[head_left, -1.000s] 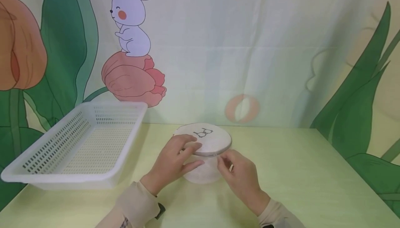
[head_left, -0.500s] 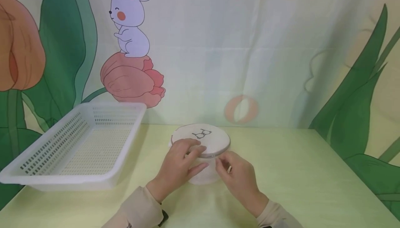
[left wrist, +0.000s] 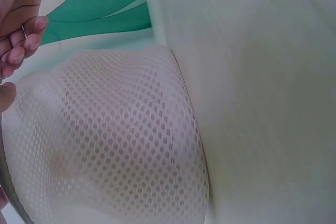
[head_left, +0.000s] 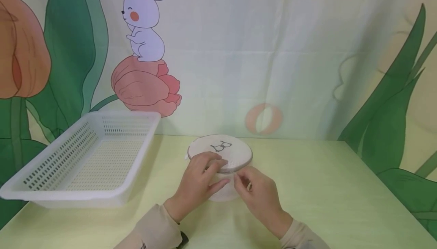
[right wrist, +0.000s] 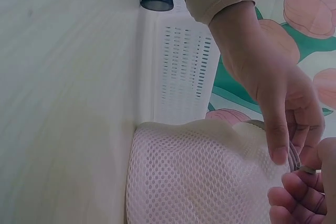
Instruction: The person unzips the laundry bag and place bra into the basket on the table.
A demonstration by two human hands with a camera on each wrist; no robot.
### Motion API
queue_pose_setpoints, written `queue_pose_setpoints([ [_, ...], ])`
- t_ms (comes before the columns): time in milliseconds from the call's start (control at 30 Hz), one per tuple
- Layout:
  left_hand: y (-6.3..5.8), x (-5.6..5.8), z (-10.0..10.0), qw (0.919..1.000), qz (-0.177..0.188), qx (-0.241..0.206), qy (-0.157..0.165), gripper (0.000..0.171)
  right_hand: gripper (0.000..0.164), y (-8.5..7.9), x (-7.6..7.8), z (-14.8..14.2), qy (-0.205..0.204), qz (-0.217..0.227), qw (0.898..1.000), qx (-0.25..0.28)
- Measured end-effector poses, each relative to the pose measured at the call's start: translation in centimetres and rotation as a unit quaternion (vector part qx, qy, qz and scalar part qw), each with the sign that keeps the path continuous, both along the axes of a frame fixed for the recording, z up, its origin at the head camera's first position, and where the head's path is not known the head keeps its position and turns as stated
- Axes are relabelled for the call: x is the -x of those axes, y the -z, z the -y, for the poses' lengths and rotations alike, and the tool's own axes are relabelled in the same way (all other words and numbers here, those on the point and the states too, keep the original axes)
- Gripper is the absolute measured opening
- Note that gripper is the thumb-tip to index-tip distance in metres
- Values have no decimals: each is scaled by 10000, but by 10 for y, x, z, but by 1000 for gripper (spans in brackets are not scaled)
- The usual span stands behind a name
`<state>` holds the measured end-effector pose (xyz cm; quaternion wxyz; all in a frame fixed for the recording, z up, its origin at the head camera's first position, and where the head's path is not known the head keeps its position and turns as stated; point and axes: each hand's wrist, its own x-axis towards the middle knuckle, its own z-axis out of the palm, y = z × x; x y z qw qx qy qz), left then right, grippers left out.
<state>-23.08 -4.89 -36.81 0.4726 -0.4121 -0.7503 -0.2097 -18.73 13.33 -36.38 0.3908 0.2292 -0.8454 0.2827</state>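
Note:
A round, pale mesh laundry bag (head_left: 235, 152) stands upright on the table, a dark line drawing of a bra on its flat top. A grey zipper (right wrist: 295, 157) runs round the top's edge. My left hand (head_left: 201, 180) grips that edge at the front, fingers over the top and thumb below on the mesh side. Just right of it, my right hand (head_left: 261, 192) pinches the small zipper pull (right wrist: 307, 170) between thumb and forefinger. The left wrist view is mostly filled by the bag's honeycomb mesh wall (left wrist: 126, 129).
To the left on the table (head_left: 327, 188) sits a white plastic basket (head_left: 124, 186) with slotted walls. Behind the table hangs a backdrop cloth (head_left: 218, 52) printed with a rabbit and tulips.
My left hand has slid to the right along the bag's front edge. My right hand, still at the zipper pull, has shifted slightly left, so the hands are closer together.

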Motion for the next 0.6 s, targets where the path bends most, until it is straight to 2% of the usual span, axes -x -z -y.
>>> queue_pose_setpoints([
  [200,3,-1,1,9998,116,69,-169,36,13,0,-1,3,-261,2,9997,-16],
  [333,4,0,1,9999,38,44,-156,35,12,1,-1,3,-402,-79,9991,-73],
  [600,6,2,2,9995,-291,-16,-85,35,12,4,-1,4,-252,-216,9993,-199],
])
